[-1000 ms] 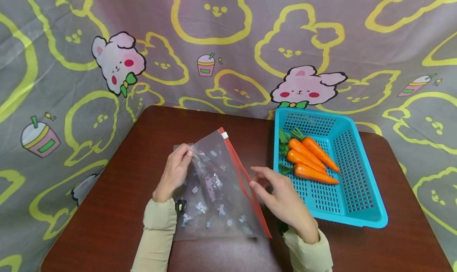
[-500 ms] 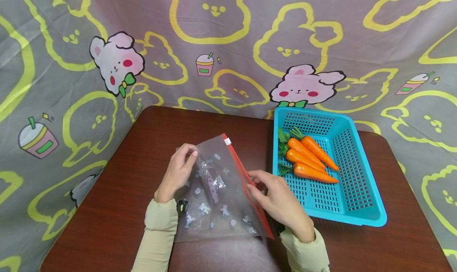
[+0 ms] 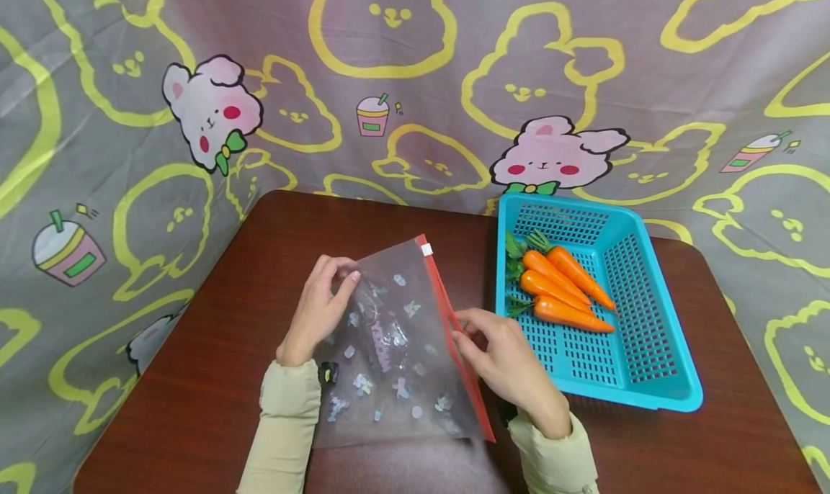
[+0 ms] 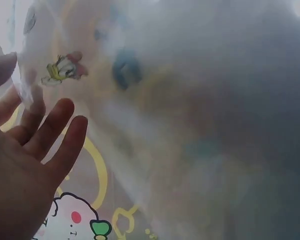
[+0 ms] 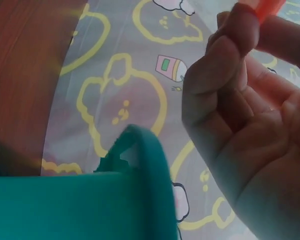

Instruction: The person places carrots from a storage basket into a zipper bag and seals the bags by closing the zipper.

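Note:
A clear zip bag (image 3: 415, 350) printed with small cartoon figures is held tilted over the table, its red zip edge (image 3: 447, 310) facing right. A white slider (image 3: 426, 249) sits at the zip's far end. My left hand (image 3: 316, 307) pinches the bag's left side between thumb and fingers; in the left wrist view the film (image 4: 140, 115) fills most of the picture beside the spread lower fingers of that hand (image 4: 37, 145). My right hand (image 3: 509, 357) pinches the red edge near its middle. Its curled fingers (image 5: 225, 75) show against the red strip (image 5: 267, 7) in the right wrist view.
To the right stands a blue-green plastic basket (image 3: 668, 328) with several orange carrots (image 3: 570, 281) with green tops in it. Its rim comes close to my right hand. The brown wooden table (image 3: 214, 350) is backed by a patterned curtain (image 3: 415, 98).
The right fingers have closed in on the red edge, where the gap along the zip looked wider before. The bag's far corner has shifted slightly right, and the left hand has barely moved.

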Tool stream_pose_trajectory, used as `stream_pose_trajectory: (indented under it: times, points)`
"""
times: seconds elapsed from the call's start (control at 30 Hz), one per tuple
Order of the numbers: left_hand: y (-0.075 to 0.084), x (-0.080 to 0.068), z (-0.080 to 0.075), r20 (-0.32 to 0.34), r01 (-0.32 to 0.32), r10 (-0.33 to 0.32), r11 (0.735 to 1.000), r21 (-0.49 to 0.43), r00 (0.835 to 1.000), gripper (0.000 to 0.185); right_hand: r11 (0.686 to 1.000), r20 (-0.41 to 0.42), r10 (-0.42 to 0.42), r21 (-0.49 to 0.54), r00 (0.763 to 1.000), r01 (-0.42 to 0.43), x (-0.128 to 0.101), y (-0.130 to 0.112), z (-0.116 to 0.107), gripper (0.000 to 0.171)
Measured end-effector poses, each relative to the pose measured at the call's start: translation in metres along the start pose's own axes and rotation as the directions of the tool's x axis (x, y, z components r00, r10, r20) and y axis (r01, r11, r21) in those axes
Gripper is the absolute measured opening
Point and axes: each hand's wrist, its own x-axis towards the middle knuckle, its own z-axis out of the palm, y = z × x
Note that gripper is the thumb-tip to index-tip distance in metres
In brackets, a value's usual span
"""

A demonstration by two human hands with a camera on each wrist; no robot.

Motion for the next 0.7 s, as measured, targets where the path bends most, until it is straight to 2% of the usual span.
stream_pose_trajectory:
  times: [0.23, 0.4, 0.53, 0.7]
  points:
    - [0.000, 0.001, 0.002, -0.002, -0.003, 0.003, 1.000, 0.014, 1.000, 0.026, 1.000, -0.022, 0.029, 0.000, 0.999, -0.030, 0.002, 0.001, 0.001, 0.020]
    - [0.003, 0.001, 0.002, 0.054, -0.019, 0.019, 1.000, 0.012, 0.998, 0.027, 0.999, -0.051, 0.044, 0.008, 0.998, -0.044, 0.003, 0.002, 0.002, 0.020]
    - [0.015, -0.001, 0.002, 0.112, -0.047, 0.046, 0.999, 0.008, 0.993, 0.026, 0.997, -0.080, 0.073, 0.022, 0.994, -0.071, 0.004, 0.003, 0.003, 0.019]
    - [0.042, -0.004, 0.004, 0.166, -0.125, 0.124, 0.992, -0.008, 0.978, 0.025, 0.993, -0.131, 0.119, 0.044, 0.984, -0.114, 0.005, 0.002, 0.005, 0.018]
